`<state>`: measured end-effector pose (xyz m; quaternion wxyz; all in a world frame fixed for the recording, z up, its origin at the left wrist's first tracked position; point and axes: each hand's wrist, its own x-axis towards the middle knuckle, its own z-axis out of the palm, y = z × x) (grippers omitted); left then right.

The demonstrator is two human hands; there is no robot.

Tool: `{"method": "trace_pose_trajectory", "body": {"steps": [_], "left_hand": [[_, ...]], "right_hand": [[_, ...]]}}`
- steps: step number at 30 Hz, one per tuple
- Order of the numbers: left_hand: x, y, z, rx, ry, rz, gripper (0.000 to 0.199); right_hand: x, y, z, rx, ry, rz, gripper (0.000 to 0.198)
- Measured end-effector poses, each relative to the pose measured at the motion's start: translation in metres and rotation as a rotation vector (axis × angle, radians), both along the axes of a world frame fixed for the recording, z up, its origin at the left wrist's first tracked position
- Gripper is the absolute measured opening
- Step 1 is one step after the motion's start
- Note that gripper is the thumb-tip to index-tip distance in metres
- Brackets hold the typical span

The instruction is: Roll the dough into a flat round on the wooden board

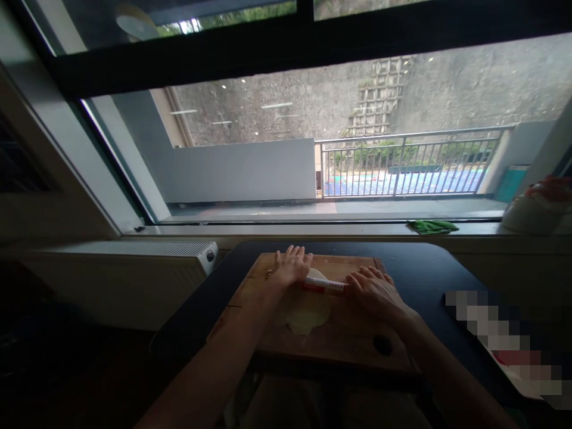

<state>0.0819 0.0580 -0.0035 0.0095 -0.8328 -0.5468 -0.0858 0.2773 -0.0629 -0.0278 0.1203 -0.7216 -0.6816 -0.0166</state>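
A flat, pale sheet of dough [304, 316] lies on a wooden board [241, 292]. Across the dough's far part rests a rolling pin [328, 285] with a white and red printed surface. My left hand [292, 265] lies palm down over the pin's left part, fingers stretched forward and apart. Over its right end sits my right hand [373, 289], also palm down with the fingers extended rather than wrapped round it. Both palms hide parts of the pin. More dough shows beyond the pin, between the hands.
The board lies on a dark table [424, 268] before a large window. A radiator [147, 256] stands left of it. On the sill are a green cloth [432, 226] and a pale container [536, 211]. A pixelated flat item [496, 339] lies at the table's right.
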Motion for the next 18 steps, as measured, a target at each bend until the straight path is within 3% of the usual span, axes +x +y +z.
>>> {"method": "trace_pose_trajectory", "body": {"steps": [5, 8, 11, 14, 18], "left_hand": [[-0.038, -0.074, -0.016, 0.192, 0.049, -0.107, 0.052], [-0.05, -0.094, -0.02, 0.205, 0.068, -0.173, 0.054], [-0.043, -0.073, -0.017, 0.103, 0.07, -0.158, 0.052], [-0.024, -0.027, -0.008, -0.022, 0.052, -0.076, 0.051], [-0.001, 0.021, 0.004, -0.032, 0.026, -0.011, 0.05]], "right_hand": [[-0.009, -0.033, -0.017, 0.089, -0.023, 0.008, 0.057], [-0.01, -0.04, -0.023, 0.133, -0.062, 0.02, 0.061], [-0.01, -0.031, -0.02, 0.1, -0.057, 0.002, 0.061], [-0.007, -0.01, -0.01, 0.047, -0.026, -0.05, 0.058], [-0.001, 0.015, 0.0, 0.027, -0.009, -0.059, 0.054]]}}
